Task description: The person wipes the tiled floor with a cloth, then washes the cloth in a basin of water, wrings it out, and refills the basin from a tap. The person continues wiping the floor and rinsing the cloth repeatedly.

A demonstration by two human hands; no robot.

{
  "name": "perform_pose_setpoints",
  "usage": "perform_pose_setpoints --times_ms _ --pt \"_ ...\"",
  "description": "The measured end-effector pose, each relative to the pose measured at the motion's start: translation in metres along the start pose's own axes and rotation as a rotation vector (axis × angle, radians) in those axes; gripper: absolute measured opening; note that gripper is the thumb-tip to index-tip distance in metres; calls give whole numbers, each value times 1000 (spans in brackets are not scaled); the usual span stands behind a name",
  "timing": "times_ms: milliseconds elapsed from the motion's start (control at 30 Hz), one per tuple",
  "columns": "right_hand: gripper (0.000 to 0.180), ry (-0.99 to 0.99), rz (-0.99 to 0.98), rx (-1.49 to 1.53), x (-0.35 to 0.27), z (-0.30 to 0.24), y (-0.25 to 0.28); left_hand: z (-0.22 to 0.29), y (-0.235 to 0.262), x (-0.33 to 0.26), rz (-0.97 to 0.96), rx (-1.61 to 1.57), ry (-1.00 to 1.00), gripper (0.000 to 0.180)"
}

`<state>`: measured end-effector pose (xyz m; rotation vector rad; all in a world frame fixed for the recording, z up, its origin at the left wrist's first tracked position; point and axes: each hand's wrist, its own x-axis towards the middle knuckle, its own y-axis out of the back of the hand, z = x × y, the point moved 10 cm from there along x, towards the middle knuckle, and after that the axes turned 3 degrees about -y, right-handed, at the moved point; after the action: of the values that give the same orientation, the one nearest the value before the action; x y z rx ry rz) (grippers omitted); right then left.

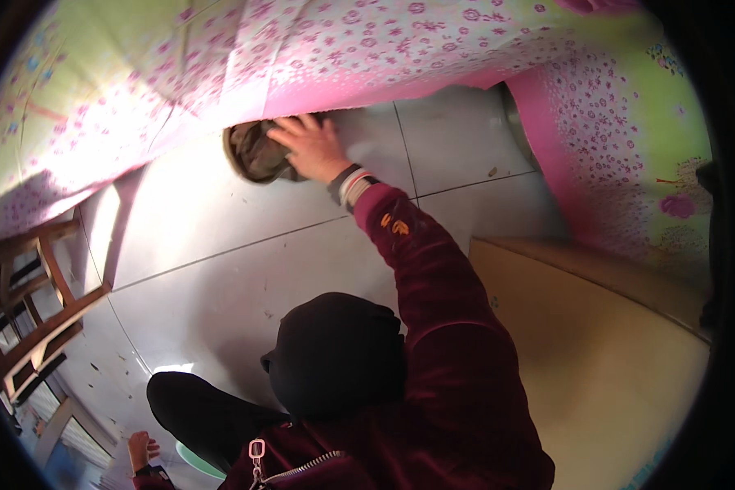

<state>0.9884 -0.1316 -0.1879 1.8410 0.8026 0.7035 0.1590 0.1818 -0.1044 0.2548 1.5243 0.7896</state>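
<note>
Left hand (141,449): low at lower left, fingers loosely spread, holding nothing, well apart from the cloth. Olive cloth (257,151): on the floor tiles (220,212) at the bedsheet's (343,49) edge. Right hand (312,145): arm outstretched, palm flat on the cloth's right side, fingers spread; much the nearer.

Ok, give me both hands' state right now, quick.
Right hand: fingers spread, pressed flat on a crumpled brownish cloth on the floor by the bed edge.
Left hand: low by the knee, fingers loosely open, holding nothing visible.
</note>
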Motion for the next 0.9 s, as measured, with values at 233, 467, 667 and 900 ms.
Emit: perform_pose_setpoints --times_ms 233,467,667,900 --pt "41 -443 353 -307 -42 261 84 68 27 -12 0 173 64 35" --pt "42 -771 128 -314 -95 408 96 145 57 -23 32 173 -66 35" --pt "53 -975 242 -362 -192 410 122 117 41 -24 45 119 -9 35" --pt "42 -1464 83 -233 -306 397 130 78 -12 -32 -52 107 7 35"
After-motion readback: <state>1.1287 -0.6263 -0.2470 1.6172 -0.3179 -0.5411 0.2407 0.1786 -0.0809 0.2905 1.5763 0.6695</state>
